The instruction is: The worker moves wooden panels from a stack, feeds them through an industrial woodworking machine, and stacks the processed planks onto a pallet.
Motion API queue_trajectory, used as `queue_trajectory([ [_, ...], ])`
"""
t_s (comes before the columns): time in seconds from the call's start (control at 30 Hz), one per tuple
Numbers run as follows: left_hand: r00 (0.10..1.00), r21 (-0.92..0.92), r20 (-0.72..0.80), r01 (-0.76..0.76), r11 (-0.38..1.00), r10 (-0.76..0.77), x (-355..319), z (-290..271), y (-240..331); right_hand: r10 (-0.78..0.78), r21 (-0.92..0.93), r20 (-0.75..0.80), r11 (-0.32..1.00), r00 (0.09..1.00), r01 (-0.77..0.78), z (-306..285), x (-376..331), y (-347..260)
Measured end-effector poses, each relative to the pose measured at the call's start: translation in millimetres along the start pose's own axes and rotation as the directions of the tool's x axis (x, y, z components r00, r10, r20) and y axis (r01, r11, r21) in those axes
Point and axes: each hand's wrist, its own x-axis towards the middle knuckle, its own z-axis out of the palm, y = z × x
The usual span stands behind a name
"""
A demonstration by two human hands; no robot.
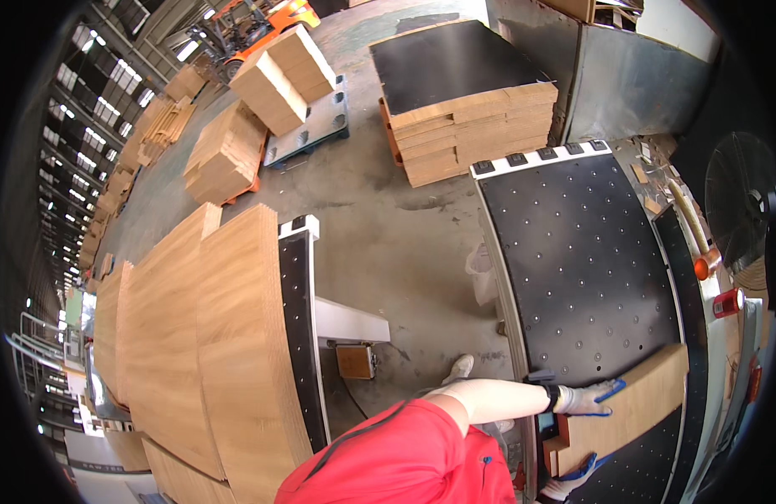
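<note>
A short stack of narrow wood-grain boards (636, 401) lies at a slant across a black ball-studded table (581, 252) at the lower right. My left hand (588, 399), in a white work glove with blue fingertips, holds its far edge, fingers apart along the wood. At the near edge my right hand (575, 480), gloved alike, grips the boards with blue fingertips over the top; part of that hand is hidden below the wood. Small reddish-brown block-like ends (556, 445) show at the stack's left end, between my hands.
Large wood-grain panels (203, 336) cover another table on the left. Stacked boards under a black sheet (455, 67) stand ahead, with board stacks (274, 80) on a blue pallet (316, 130) and an orange forklift (253, 29) farther off. A black fan (741, 197) stands at right.
</note>
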Motion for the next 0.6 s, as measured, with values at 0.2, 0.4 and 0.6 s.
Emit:
queue_trajectory([
  [0.2,0.991,-0.239,-0.127,0.005,0.971,-0.037,-22,-103,-13,0.088,0.039,-0.131,0.996,0.987,-0.084,139,29,-5],
  [0.4,0.983,-0.511,-0.142,0.025,0.859,-0.113,49,-163,-23,-0.128,0.302,0.138,0.950,0.982,0.081,178,116,-3],
  [0.6,0.991,-0.652,-0.051,0.064,0.756,-0.127,69,-167,-11,-0.195,0.355,0.104,0.923,0.975,0.147,178,170,-14],
])
